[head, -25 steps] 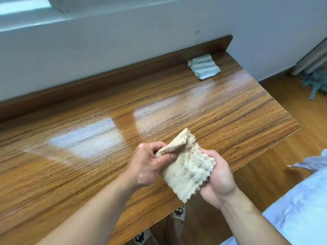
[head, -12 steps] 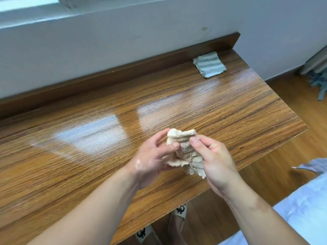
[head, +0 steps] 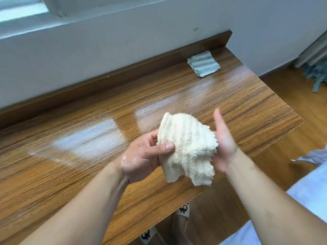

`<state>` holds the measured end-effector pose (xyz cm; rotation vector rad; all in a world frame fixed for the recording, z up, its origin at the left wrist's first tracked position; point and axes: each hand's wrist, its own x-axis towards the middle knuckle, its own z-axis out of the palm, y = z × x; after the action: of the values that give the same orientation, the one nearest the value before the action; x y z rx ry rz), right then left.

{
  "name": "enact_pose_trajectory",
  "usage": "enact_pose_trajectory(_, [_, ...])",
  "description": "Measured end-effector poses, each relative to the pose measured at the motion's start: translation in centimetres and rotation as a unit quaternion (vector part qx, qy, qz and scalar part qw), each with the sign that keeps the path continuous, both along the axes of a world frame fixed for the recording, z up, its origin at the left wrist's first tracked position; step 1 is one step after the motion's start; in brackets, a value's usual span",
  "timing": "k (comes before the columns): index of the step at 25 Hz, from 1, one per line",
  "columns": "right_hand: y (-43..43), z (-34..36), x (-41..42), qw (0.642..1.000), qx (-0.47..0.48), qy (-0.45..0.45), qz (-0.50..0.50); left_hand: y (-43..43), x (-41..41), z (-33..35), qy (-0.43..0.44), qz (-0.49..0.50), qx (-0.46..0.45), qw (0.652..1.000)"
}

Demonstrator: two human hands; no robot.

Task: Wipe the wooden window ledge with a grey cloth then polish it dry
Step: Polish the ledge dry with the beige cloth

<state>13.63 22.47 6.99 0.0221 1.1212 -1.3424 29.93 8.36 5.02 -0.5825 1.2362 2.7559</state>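
A cream ribbed cloth (head: 187, 147) hangs in the air above the glossy wooden ledge (head: 88, 156), near its front edge. My left hand (head: 143, 156) pinches the cloth's left side between thumb and fingers. My right hand (head: 223, 140) lies flat against the cloth's right side, fingers straight and pointing away from me. A folded grey striped cloth (head: 203, 66) rests at the ledge's far right corner, untouched and well beyond both hands.
A white wall and window sill (head: 53, 25) rise behind the ledge's dark back strip. Wooden floor (head: 292, 112) lies to the right, with a blue-grey mop head (head: 316, 75). White bedding (head: 311, 191) sits at lower right. Slippered feet (head: 182, 211) show under the ledge.
The cream cloth was bunched between both hands and is now spread wider and lifted. My right hand has let go its pinch and flattened against the cloth.
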Motion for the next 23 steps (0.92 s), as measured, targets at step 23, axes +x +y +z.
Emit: enact_pose_trajectory(23, [1.6, -9.6, 5.3, 0.539, 0.033, 0.793, 0.281, -3.4, 3.8, -7.7, -0.249, -0.069, -0.709, 0.656])
